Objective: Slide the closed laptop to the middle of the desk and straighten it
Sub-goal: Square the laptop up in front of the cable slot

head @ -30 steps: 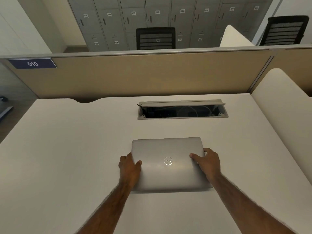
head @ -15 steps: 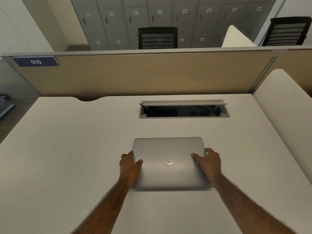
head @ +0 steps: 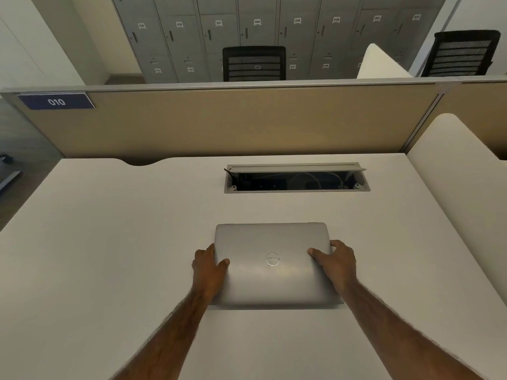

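On the desk [head: 109,242], left hand [head: 208,267] and right hand [head: 336,263] apparently clasp the closed laptop [head: 274,264].

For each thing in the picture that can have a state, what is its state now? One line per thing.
laptop: closed, flat on the desk, edges about square to it.
cable box lid: open, cables visible inside.
left hand: gripping the laptop's left edge, thumb on the lid.
right hand: gripping the laptop's right edge, thumb on the lid.
desk: holds only the laptop.
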Demonstrator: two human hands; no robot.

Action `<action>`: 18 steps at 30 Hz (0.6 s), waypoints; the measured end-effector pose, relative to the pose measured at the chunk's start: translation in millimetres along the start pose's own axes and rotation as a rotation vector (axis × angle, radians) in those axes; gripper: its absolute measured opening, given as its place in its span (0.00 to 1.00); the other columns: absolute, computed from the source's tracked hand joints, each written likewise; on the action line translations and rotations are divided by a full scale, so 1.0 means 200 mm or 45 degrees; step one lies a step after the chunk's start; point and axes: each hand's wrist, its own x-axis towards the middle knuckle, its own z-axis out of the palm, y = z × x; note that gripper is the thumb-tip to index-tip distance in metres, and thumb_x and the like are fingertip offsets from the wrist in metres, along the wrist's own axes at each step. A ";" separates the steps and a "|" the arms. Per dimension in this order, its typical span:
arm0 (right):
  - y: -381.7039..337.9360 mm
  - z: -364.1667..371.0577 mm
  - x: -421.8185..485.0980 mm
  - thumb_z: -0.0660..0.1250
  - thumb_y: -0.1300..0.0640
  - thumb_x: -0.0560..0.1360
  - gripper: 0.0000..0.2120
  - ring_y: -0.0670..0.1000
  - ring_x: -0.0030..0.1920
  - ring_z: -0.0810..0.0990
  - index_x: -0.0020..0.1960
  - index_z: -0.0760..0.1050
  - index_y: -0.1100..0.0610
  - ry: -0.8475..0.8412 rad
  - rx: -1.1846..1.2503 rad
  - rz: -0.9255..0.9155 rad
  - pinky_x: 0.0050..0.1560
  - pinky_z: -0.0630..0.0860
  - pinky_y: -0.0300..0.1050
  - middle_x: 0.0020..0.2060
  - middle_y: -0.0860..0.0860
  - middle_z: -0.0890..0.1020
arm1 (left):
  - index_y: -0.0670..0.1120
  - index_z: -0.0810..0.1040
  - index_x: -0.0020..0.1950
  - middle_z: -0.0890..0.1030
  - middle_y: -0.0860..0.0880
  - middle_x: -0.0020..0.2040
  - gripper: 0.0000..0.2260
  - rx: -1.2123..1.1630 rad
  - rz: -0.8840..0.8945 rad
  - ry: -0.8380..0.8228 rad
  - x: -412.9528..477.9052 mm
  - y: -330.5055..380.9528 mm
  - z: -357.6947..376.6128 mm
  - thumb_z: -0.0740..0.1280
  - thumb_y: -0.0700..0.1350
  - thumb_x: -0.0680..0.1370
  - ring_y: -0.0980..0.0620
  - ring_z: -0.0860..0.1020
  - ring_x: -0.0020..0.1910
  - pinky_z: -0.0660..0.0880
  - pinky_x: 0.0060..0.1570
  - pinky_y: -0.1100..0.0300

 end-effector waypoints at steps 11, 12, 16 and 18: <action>-0.02 -0.01 -0.02 0.80 0.46 0.66 0.29 0.61 0.54 0.83 0.60 0.79 0.60 0.015 0.047 0.000 0.57 0.81 0.59 0.55 0.57 0.84 | 0.44 0.73 0.67 0.73 0.40 0.60 0.20 0.048 -0.003 -0.038 0.01 0.01 -0.01 0.68 0.47 0.77 0.37 0.72 0.63 0.71 0.65 0.47; -0.02 -0.01 -0.02 0.81 0.47 0.66 0.27 0.60 0.52 0.84 0.58 0.80 0.60 0.021 0.054 -0.002 0.55 0.82 0.58 0.53 0.57 0.84 | 0.44 0.73 0.68 0.73 0.40 0.60 0.20 0.050 -0.004 -0.040 0.01 0.01 -0.01 0.68 0.47 0.77 0.37 0.73 0.63 0.71 0.65 0.48; -0.03 -0.02 -0.02 0.81 0.48 0.65 0.26 0.59 0.49 0.85 0.57 0.80 0.59 0.020 0.066 0.003 0.53 0.82 0.57 0.51 0.56 0.85 | 0.44 0.73 0.68 0.73 0.40 0.61 0.21 0.055 -0.008 -0.031 0.01 0.01 -0.01 0.68 0.47 0.77 0.37 0.73 0.63 0.71 0.65 0.48; -0.03 -0.01 -0.02 0.82 0.48 0.65 0.26 0.60 0.49 0.85 0.57 0.80 0.60 0.017 0.073 0.005 0.53 0.82 0.57 0.50 0.56 0.85 | 0.45 0.72 0.69 0.72 0.40 0.61 0.21 0.050 -0.013 -0.029 0.02 0.00 -0.01 0.68 0.47 0.77 0.37 0.72 0.63 0.70 0.65 0.47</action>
